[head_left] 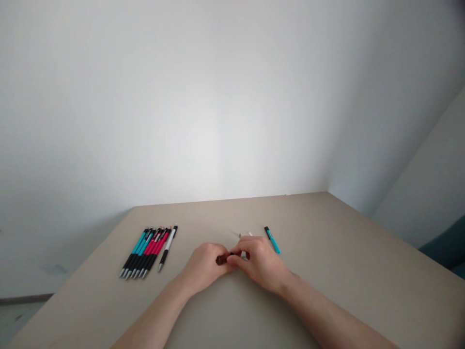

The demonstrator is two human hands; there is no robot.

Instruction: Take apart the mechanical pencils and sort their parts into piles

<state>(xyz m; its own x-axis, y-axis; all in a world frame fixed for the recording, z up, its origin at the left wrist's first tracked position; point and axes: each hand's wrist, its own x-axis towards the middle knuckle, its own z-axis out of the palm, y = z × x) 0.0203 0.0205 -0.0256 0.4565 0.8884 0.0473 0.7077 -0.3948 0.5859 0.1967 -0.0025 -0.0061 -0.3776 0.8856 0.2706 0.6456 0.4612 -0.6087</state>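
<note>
My left hand (208, 263) and my right hand (260, 263) meet over the middle of the table, fingertips pinched together. Between them a small black piece (231, 254) shows, mostly covered by the fingers, so its kind cannot be made out. Just behind my right hand, a thin white piece (250, 234) and a small grey metallic piece (240, 235) stick out, partly hidden. To the right of that hand lies a turquoise pen barrel (272, 240) with a black top and no dark grip or silver tip showing.
On the left, several turquoise and red pens (147, 252) with black grips and silver tips lie side by side. A white pen (168, 247) rests just right of them. White walls (218, 106) border the beige table (327, 252) behind.
</note>
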